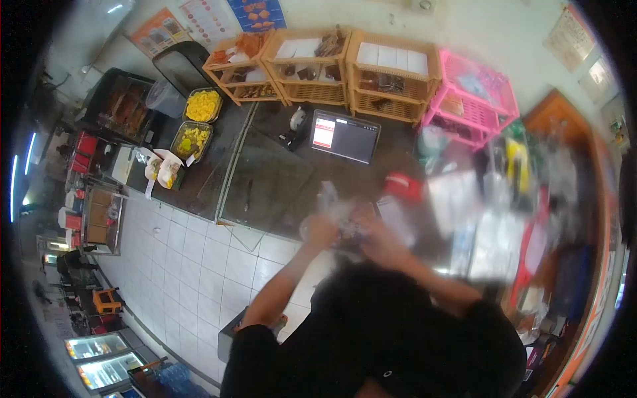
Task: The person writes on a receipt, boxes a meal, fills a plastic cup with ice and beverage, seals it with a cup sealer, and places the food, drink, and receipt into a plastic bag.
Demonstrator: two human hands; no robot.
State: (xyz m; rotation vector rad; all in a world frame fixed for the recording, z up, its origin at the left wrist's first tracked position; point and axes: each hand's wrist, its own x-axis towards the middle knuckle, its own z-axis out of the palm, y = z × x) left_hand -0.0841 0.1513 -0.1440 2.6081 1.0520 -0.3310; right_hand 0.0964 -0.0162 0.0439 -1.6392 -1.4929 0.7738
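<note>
Both hands are in front of my body at the edge of the dark counter [272, 192]. Between them is a whitish, see-through plastic bag [340, 211], blurred by motion. My left hand [321, 229] is closed on its left side. On the other side, my right hand [377, 233] has its fingers curled in at the bag. What the bag holds, if anything, is too smeared to make out. A red object [403, 186] and white paper [397, 219] lie just beyond my right hand. Farther back stands a lit tablet [345, 136].
Tan shelf baskets [391, 79] and a pink basket rack [470, 93] line the wall. Trays of yellow food [202, 106] and paper-wrapped packs [169, 170] sit at the left. Plastic bags and papers crowd the right side. A white tiled floor [179, 259] lies below.
</note>
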